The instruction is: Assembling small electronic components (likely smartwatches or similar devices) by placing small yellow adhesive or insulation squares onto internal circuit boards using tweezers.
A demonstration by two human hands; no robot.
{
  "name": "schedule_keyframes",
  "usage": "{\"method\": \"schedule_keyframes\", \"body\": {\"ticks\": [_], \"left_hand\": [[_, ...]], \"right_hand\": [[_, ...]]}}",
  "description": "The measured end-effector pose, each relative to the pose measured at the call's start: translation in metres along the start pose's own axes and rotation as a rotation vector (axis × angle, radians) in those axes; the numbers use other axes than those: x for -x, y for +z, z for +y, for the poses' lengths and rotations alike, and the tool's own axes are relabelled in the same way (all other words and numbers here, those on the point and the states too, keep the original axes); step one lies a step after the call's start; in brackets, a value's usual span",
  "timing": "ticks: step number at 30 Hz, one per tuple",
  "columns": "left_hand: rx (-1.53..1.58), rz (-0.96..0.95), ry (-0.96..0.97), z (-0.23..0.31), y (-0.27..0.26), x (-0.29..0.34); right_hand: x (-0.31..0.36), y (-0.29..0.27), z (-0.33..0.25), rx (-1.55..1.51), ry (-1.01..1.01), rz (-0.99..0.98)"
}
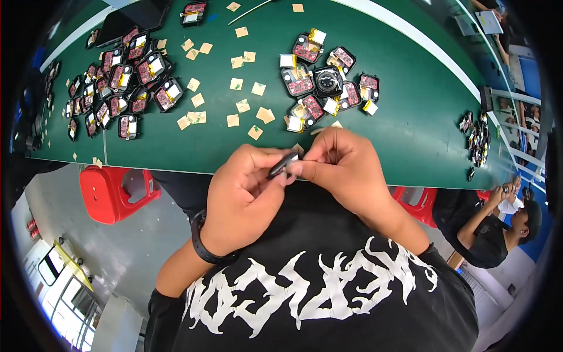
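Observation:
At the near edge of the table, my left hand (240, 193) is closed round a black smartwatch case (281, 166), tilted so that mostly its dark side shows. My right hand (346, 161) meets it from the right, thumb and forefinger pinched at the case's edge. What lies between those fingertips is too small and covered to make out. A whitish patch shows on the case beside them. Just beyond the fingers is a tan square pad (298, 149); whether it is held or lies on the table, I cannot tell.
Beyond my hands, several opened watch cases (308, 108) with red boards and silver batteries surround a black watch part (328, 81). Tan square pads (237, 84) lie scattered on the green table (176, 149). A larger pile of cases (120, 77) is at left. Right, a co-worker (492, 232) sits.

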State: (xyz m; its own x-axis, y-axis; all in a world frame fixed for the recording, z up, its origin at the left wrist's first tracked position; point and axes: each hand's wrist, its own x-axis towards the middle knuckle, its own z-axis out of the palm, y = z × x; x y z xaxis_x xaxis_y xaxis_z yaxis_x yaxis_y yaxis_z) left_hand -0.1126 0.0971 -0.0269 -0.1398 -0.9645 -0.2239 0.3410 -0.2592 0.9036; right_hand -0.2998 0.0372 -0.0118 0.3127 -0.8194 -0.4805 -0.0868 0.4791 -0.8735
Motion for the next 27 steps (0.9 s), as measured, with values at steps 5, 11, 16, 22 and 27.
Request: {"method": "schedule_keyframes", "body": {"ticks": [5, 11, 16, 22, 27], "left_hand": [[0.028, -0.102, -0.074, 0.006, -0.013, 0.000], [0.222, -0.097, -0.280, 0.000, -0.014, -0.003], [0.345, -0.015, -0.316, 0.014, -0.006, -0.005], [0.262, -0.060, -0.311, 0.021, -0.005, -0.003], [0.064, -0.080, -0.238, 0.025, 0.000, 0.001]], "right_hand": [[-0.007, -0.008, -0.010, 0.085, 0.073, -0.125], [-0.007, -0.001, -0.020, 0.315, 0.077, -0.117], [0.008, -0.004, -0.018, -0.062, 0.013, -0.069], [0.018, -0.029, -0.019, 0.590, -0.667, -0.123], [0.020, -0.022, -0.018, 0.986, -0.841, -0.126]]}}
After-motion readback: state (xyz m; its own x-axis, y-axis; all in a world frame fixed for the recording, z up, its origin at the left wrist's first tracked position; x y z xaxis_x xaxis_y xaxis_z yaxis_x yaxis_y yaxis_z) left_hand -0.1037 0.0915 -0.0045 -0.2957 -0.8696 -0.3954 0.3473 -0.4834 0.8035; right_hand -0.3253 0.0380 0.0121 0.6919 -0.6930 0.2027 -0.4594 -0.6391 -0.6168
